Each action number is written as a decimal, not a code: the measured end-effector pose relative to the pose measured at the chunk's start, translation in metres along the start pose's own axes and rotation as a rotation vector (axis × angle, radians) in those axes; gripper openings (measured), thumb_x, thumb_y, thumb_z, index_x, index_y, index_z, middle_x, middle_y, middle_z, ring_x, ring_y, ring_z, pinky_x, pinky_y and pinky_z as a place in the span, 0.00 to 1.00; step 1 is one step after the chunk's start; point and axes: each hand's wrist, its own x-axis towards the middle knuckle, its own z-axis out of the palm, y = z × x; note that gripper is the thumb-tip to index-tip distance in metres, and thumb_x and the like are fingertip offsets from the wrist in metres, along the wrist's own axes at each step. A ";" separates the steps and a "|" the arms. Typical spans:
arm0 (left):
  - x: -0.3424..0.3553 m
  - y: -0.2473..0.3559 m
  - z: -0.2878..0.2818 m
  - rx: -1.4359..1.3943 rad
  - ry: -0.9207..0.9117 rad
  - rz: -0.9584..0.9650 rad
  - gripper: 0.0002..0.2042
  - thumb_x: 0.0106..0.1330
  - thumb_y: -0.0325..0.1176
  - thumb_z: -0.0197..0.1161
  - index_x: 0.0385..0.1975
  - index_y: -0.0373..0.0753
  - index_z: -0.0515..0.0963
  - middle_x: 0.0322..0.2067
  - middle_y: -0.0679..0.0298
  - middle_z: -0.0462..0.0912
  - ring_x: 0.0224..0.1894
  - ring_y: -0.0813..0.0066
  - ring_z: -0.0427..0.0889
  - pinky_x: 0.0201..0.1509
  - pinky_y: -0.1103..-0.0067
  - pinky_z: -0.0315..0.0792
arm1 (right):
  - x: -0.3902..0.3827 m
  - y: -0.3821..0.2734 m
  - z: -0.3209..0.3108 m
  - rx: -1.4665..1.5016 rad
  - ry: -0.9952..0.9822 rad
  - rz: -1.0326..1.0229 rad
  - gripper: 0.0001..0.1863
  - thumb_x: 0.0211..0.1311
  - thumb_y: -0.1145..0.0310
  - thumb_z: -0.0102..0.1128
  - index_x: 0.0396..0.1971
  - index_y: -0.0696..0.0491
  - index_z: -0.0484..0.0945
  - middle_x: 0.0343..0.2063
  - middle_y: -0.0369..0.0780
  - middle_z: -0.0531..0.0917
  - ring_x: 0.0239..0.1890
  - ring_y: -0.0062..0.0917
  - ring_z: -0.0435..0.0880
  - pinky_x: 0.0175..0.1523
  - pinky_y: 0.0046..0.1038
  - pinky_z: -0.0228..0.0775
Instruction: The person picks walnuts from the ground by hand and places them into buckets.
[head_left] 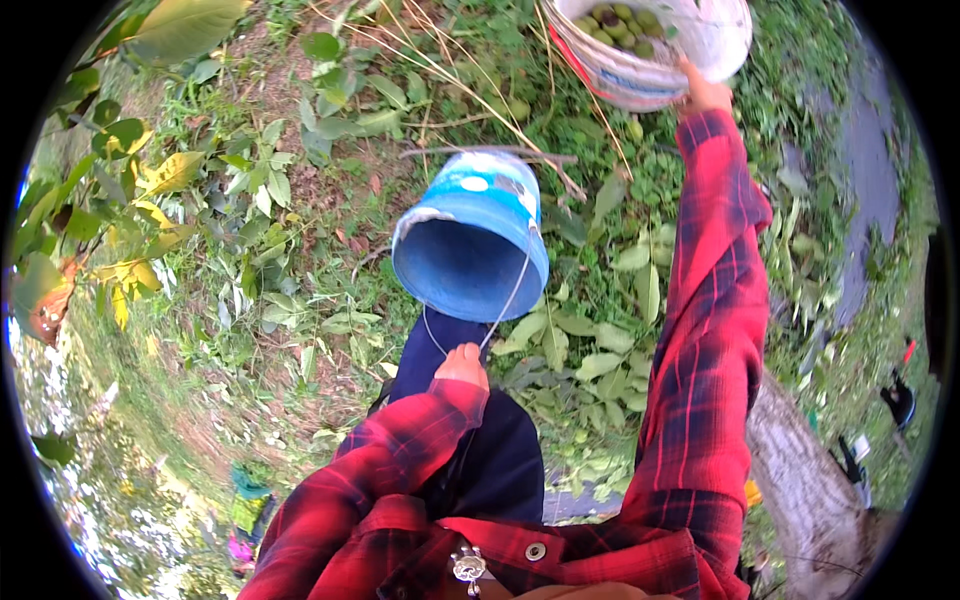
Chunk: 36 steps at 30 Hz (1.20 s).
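A blue bucket [470, 250] hangs tipped on its side, its open mouth turned toward me. My left hand [463, 366] is closed round its thin wire handle [517, 290]. Nothing shows inside the part of the bucket I can see. Farther off to the right, my right arm reaches out, and my right hand [704, 92] grips the near rim of a white bucket [640, 88]. Several round green fruits [622, 28] lie in the bottom of that white bucket.
Leafy ground plants and cut leaves [600, 360] cover the soil, with thin dry twigs [480, 85] across it. A tree trunk [800, 480] rises at the lower right. Dark sheeting [868, 190] lies at the right. Yellowing leaves [165, 180] hang at the left.
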 end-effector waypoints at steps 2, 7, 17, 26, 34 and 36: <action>0.000 -0.001 0.001 -0.051 0.080 0.021 0.05 0.48 0.24 0.47 0.27 0.36 0.65 0.24 0.54 0.70 0.27 0.55 0.70 0.30 0.71 0.66 | -0.069 -0.041 -0.021 0.172 -0.047 0.130 0.52 0.24 0.43 0.62 0.41 0.74 0.53 0.35 0.49 0.72 0.30 0.29 0.77 0.34 0.25 0.68; 0.000 0.008 0.003 -0.150 0.122 0.131 0.08 0.51 0.25 0.47 0.32 0.36 0.66 0.21 0.57 0.68 0.23 0.64 0.69 0.30 0.75 0.65 | -0.152 0.048 -0.070 0.762 -0.228 -0.377 0.15 0.47 0.68 0.55 0.33 0.63 0.69 0.25 0.42 0.75 0.26 0.24 0.75 0.30 0.22 0.69; -0.002 0.015 0.042 -0.172 -0.071 0.578 0.18 0.50 0.20 0.47 0.44 0.29 0.60 0.26 0.64 0.66 0.21 0.84 0.61 0.27 0.90 0.59 | -0.275 0.510 -0.058 -0.131 0.351 -0.156 0.21 0.44 0.67 0.56 0.42 0.54 0.67 0.40 0.44 0.72 0.43 0.28 0.71 0.46 0.25 0.61; -0.017 -0.019 0.065 -0.489 0.133 0.694 0.10 0.56 0.26 0.44 0.36 0.29 0.66 0.18 0.64 0.67 0.13 0.87 0.57 0.14 0.93 0.50 | -0.389 0.441 0.142 -0.362 -0.379 -0.488 0.13 0.37 0.76 0.51 0.29 0.52 0.73 0.29 0.42 0.75 0.35 0.34 0.73 0.40 0.31 0.66; 0.061 0.012 0.033 -0.432 0.319 0.853 0.10 0.57 0.28 0.48 0.38 0.35 0.69 0.21 0.69 0.71 0.15 0.90 0.62 0.13 0.93 0.54 | -0.320 0.487 0.006 0.340 0.095 -0.128 0.09 0.43 0.63 0.54 0.23 0.52 0.74 0.18 0.41 0.76 0.23 0.31 0.75 0.32 0.29 0.68; 0.042 0.044 0.073 -0.461 0.408 0.906 0.10 0.57 0.28 0.48 0.38 0.36 0.69 0.21 0.69 0.71 0.14 0.91 0.60 0.13 0.94 0.53 | -0.267 0.546 0.019 0.095 0.203 -0.159 0.14 0.39 0.63 0.59 0.30 0.51 0.73 0.30 0.43 0.73 0.35 0.33 0.73 0.41 0.30 0.65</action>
